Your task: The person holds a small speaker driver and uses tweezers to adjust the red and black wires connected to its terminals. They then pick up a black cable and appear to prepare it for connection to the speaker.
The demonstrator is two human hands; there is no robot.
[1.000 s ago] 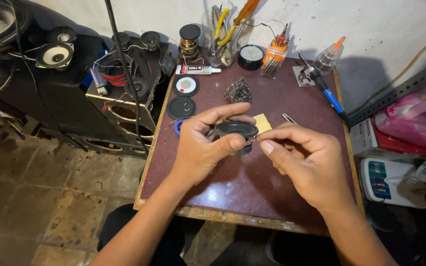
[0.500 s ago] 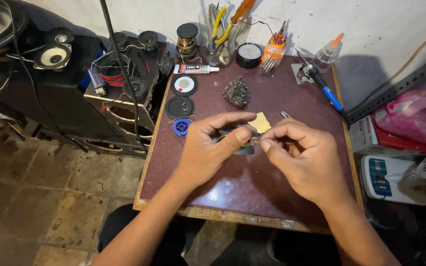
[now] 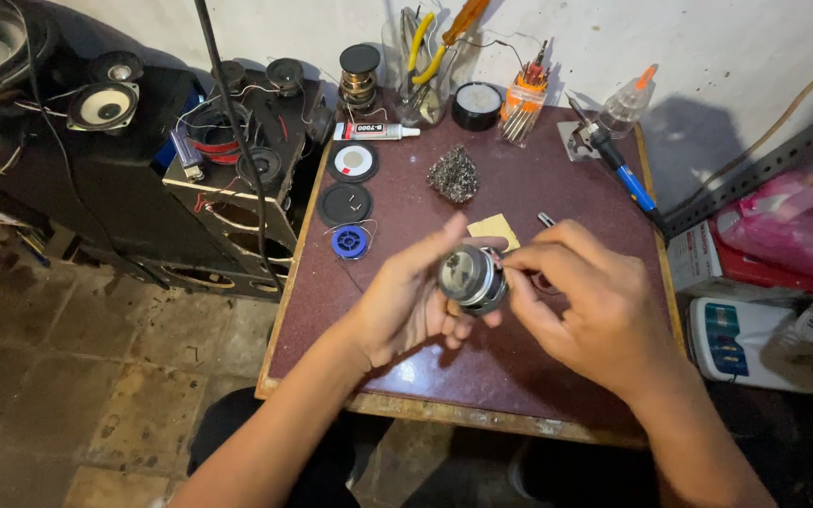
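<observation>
Small round speaker driver with shiny metal magnet back (image 3: 471, 277): held above the middle of the dark maroon tabletop (image 3: 557, 198), magnet face turned up toward the camera. Left hand (image 3: 406, 299): fingers closed around the driver's left side, thumb stretched over its far edge. Right hand (image 3: 587, 303): fingertips pinched together at the driver's right rim; what they pinch is too small to tell.

Yellow square of paper (image 3: 494, 229): flat on the table just beyond the driver. Grey tangle of metal wool (image 3: 454, 174): farther back, centre. Blue spool of wire (image 3: 350, 242): left of the hands, near the table's left edge. Two black discs (image 3: 345, 202): beyond the spool, the farther one with a pale centre. White glue tube (image 3: 375, 131): lying along the far left. Blue-handled soldering iron (image 3: 621, 169): far right, slanting toward the right edge. Glass jar holding yellow-handled pliers (image 3: 419, 85): against the far wall. Black speaker cabinets with loose cones (image 3: 105, 105): on the floor, left of the table
</observation>
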